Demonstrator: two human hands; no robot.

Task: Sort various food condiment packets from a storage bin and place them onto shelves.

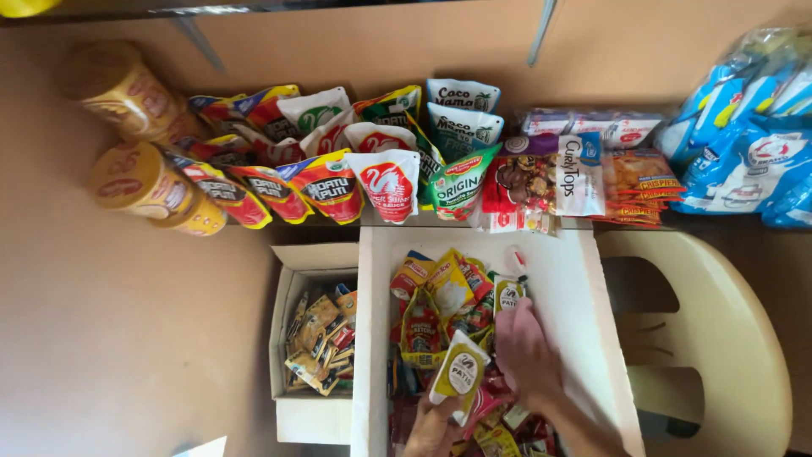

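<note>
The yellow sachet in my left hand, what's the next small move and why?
Probably lift the yellow sachet clear of the white box: the left hand already grips its lower end, while the right hand rests on the packets beside it.

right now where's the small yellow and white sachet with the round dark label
In the head view it is low and centre, the small yellow and white sachet held up by the left hand over the big white box, just left of the right hand.

A yellow-and-white sachet lies in the white box among red and yellow sachets. Behind the box stand red, green and white pouches; far right, blue bags.
</note>
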